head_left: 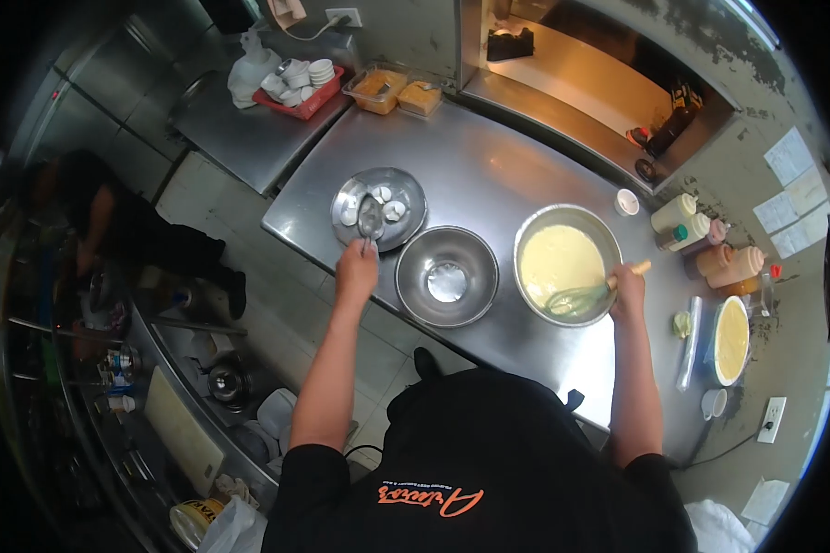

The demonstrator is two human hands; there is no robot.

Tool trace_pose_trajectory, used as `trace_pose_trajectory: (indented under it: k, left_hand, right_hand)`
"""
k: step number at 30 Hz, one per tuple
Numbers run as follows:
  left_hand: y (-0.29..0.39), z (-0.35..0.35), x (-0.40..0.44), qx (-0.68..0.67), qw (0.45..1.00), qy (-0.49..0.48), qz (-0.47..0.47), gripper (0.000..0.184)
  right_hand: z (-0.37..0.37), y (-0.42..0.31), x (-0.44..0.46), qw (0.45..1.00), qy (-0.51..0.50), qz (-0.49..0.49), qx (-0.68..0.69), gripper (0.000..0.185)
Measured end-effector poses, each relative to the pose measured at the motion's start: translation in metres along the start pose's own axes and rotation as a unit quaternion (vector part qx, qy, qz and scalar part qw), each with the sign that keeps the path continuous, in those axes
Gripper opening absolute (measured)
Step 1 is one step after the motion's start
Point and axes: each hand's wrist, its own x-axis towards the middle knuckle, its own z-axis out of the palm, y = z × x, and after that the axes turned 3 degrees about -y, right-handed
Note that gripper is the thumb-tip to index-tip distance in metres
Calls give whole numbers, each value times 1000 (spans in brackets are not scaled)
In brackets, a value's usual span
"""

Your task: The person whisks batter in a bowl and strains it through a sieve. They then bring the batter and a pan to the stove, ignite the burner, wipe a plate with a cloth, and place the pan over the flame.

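Observation:
My left hand (pixel 357 272) grips the handle of a metal ladle (pixel 371 219), whose bowl is over a steel bowl (pixel 412 192) holding several white pieces (pixel 394 210). In my right hand (pixel 628 293) is the wooden handle of a whisk (pixel 576 300); its wires rest in pale yellow batter (pixel 558 258) inside a large steel bowl (pixel 610 241). Between these two stands another steel bowl (pixel 415 293), with nothing seen in it but a bright reflection at its bottom.
Squeeze bottles (pixel 675 212), a yellow-filled oval dish (pixel 732 341) and a small white cup (pixel 626 202) line the right side. A red basket of cups (pixel 306 103) and food containers (pixel 375 89) stand at the back. A person (pixel 111 221) is at the left.

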Motion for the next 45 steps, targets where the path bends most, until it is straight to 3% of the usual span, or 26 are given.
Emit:
trace_pose_trajectory:
  k: [1,4,7,10,14,33,45]
  left_hand:
    - [7,3,-17,-14,999,-18,30,36]
    - [32,10,-59,-164,976,-112,-89,37]
    - [33,16,-84,-135,978,-141,-68,38]
    - [47,18,-106,-49,996,-76,-1,39]
    - [60,16,-115,10,993,-113,4,40]
    - [68,18,-124,-87,986,-139,-41,36]
    - [59,28,-123,-63,992,-109,-9,38]
  right_hand:
    - [9,-6,4,1000,-14,-1,18,7]
    - [47,-36,-2,999,-22,-25,-9,9]
    - [84,-62,-9,998,-37,-37,-38,10]
    - [104,-67,7,993,-95,-63,-39,12]
    - [138,-78,5,989,-97,-80,-84,12]
    - [207,-97,-31,966,-158,-135,-153,12]
    - [209,-103,-34,962,-152,-164,-157,14]
